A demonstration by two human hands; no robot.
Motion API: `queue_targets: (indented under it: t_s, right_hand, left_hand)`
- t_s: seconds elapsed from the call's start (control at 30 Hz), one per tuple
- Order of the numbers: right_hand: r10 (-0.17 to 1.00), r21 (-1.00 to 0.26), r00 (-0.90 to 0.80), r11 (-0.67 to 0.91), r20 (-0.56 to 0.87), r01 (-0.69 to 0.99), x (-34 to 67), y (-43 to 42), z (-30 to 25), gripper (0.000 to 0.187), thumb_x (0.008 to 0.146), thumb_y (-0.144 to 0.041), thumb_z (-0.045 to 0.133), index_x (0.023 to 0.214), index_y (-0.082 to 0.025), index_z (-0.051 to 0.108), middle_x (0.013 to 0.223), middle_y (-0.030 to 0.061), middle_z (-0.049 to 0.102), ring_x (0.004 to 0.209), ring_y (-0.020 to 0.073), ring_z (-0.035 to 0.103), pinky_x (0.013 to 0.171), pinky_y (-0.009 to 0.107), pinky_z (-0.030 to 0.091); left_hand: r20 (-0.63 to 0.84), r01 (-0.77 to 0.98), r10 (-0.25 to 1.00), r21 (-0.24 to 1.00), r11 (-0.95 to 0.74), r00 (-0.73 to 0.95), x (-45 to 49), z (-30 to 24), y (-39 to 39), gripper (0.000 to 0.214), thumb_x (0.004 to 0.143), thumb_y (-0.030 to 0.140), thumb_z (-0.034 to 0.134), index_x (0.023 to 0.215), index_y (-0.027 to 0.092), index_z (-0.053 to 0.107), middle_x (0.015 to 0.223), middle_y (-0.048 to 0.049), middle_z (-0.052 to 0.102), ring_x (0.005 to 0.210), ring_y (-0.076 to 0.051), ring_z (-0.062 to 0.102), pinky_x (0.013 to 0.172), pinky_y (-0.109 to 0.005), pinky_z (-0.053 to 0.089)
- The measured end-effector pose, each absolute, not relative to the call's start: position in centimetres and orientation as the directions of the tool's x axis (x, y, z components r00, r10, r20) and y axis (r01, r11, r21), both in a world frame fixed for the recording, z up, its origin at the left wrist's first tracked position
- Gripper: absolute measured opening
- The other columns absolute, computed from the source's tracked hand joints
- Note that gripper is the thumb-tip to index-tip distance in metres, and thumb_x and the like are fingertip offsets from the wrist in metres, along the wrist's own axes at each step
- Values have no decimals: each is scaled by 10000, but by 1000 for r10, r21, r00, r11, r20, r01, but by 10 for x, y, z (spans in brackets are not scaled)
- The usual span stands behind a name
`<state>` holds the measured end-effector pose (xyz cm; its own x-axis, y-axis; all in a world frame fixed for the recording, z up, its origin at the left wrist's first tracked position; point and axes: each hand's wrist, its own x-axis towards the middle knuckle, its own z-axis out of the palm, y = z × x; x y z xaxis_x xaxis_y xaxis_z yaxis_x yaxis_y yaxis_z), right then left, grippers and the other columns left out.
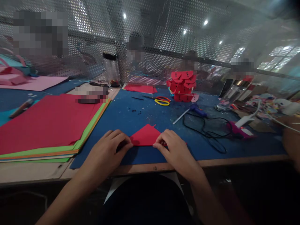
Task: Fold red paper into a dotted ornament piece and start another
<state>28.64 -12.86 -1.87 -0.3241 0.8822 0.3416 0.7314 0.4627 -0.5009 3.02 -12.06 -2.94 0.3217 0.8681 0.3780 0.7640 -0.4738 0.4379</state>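
A red sheet of paper [145,136], folded into a triangle, lies on the blue tabletop [145,156] with its point facing away from me. My left hand [114,144] pinches its left corner between thumb and fingers. Near the right end of the folded edge, my right hand [172,144] grips the paper with its fingers curled. A bit of red corner pokes out past the right hand. The parts of the paper under the fingers are hidden.
Large coloured sheets [47,122] are stacked at left. Beyond the paper lie scissors [162,100], a blue glue gun [198,111] with a black cord, and a pile of red folded pieces [183,86]. A clear bottle [233,95] and a pink power strip [241,129] are at right.
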Motion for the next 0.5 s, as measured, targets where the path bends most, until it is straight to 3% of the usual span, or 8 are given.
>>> queue_targets:
  t_s: [0.5]
  right_hand:
    - [888, -506, -321, 453, 330, 734, 286, -128, -17, 114, 973, -239, 682, 880, -232, 616, 956, 11, 662, 928, 198, 584, 826, 335, 438]
  left_hand:
    - [364, 761, 872, 446, -471, 326, 31, -28, -120, 209, 997, 359, 538, 868, 230, 640, 915, -31, 664, 884, -245, 532, 812, -388, 389]
